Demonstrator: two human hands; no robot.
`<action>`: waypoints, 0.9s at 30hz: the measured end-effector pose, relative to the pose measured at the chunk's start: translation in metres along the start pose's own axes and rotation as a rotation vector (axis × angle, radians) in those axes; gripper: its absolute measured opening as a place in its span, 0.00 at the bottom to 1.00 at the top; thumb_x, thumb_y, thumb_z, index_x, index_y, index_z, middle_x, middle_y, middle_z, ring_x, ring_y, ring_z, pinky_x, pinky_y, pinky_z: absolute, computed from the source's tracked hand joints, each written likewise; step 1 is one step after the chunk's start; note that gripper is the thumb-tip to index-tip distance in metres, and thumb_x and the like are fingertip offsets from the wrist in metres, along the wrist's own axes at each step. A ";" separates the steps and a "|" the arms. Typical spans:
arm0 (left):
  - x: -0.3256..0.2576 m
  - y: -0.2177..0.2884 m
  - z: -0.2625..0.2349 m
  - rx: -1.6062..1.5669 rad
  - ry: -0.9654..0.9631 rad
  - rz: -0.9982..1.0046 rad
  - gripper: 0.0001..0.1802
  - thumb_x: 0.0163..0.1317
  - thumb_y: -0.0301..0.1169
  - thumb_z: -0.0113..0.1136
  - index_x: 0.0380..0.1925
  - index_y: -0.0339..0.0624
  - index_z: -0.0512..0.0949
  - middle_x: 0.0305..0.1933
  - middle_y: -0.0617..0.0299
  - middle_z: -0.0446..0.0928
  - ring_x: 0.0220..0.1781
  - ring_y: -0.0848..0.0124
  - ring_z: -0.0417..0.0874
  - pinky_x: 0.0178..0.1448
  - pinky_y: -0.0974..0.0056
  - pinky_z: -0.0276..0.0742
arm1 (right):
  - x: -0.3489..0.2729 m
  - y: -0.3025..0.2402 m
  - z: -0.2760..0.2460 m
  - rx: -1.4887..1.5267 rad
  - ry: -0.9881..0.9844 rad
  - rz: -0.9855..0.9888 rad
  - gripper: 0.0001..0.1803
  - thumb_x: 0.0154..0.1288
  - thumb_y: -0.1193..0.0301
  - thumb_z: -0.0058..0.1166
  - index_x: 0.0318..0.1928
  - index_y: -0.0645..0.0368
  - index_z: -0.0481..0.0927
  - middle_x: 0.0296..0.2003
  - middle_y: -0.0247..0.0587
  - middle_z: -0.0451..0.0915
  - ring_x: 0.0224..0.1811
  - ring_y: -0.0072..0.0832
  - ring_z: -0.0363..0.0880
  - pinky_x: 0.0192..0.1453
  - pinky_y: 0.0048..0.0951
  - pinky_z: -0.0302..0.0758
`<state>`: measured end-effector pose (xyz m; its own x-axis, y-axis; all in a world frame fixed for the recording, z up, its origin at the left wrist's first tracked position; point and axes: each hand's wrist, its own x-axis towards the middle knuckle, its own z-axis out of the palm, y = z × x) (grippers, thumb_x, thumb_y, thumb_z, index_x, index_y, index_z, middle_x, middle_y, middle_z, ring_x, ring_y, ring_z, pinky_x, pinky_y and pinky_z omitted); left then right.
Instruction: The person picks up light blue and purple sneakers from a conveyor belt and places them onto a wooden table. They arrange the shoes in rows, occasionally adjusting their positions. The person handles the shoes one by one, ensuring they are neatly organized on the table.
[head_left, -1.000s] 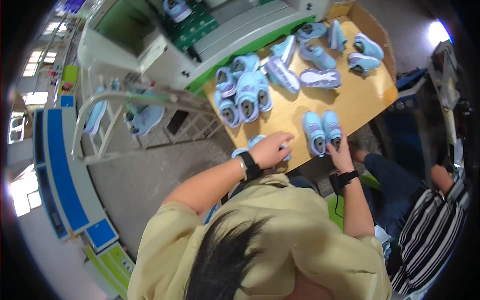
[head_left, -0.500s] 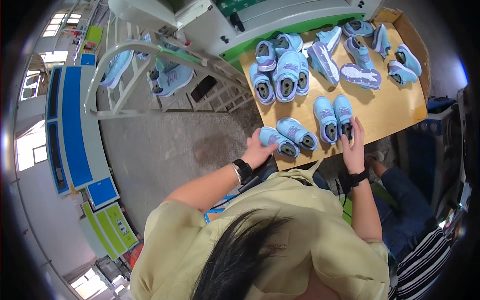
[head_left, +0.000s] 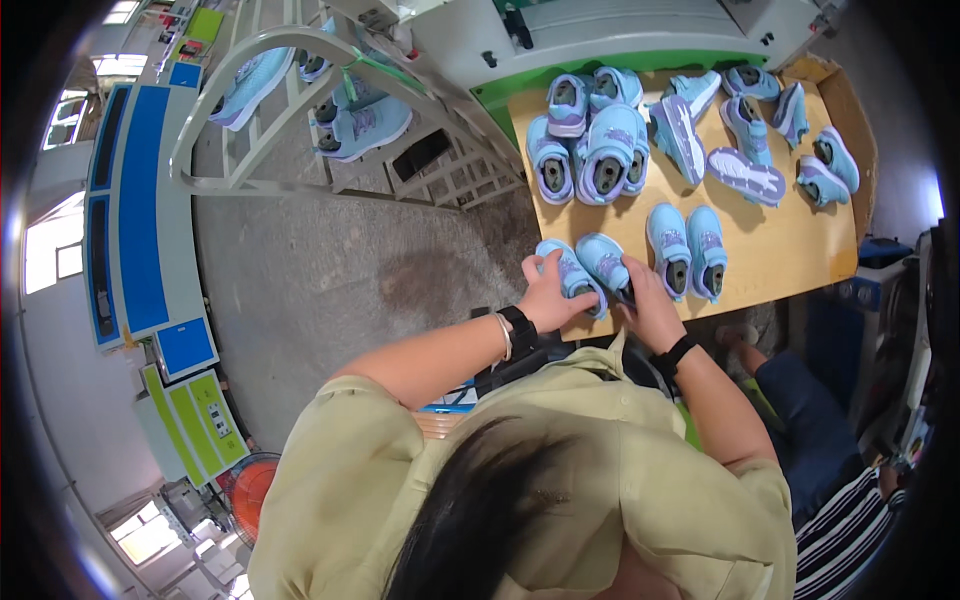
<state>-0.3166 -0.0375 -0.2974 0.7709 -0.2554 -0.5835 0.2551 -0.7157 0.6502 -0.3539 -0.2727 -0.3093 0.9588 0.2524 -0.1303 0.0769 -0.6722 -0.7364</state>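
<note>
At the table's near left corner, my left hand (head_left: 546,298) grips a light-blue sneaker (head_left: 566,262) by its side and heel, fingers curled over it. My right hand (head_left: 655,312) closes around the heel of the matching sneaker (head_left: 601,258) beside it; the fingers partly hide that heel. Both shoes have purple trim and point away from me. Just right of my right hand, another pair stands side by side, a left sneaker (head_left: 667,240) and a right sneaker (head_left: 706,245), with dark inserts in their openings.
Several more such sneakers (head_left: 610,150) crowd the back of the wooden table (head_left: 790,245), some on their sides with soles showing. A machine (head_left: 600,50) borders the far edge. Left stands a pale metal rack (head_left: 255,188) holding shoes; a person's leg (head_left: 800,400) is at right.
My right hand has left the right-hand pair and moved left onto the second shoe of the left pair. My left hand stays on its shoe; the view has shifted slightly.
</note>
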 end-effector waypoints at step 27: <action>0.083 0.241 -0.249 -0.447 0.672 0.771 0.31 0.63 0.22 0.59 0.68 0.35 0.69 0.67 0.51 0.74 0.69 0.63 0.74 0.72 0.61 0.69 | 0.282 -0.059 -0.319 -0.008 0.887 -0.240 0.44 0.67 0.62 0.66 0.78 0.58 0.60 0.67 0.62 0.73 0.71 0.50 0.71 0.72 0.38 0.68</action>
<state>-0.0454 -0.0694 -0.0678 0.9381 -0.0298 0.3452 -0.3446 -0.1842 0.9205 -0.0006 -0.3843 -0.0907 0.7751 -0.2384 0.5851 0.3002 -0.6760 -0.6730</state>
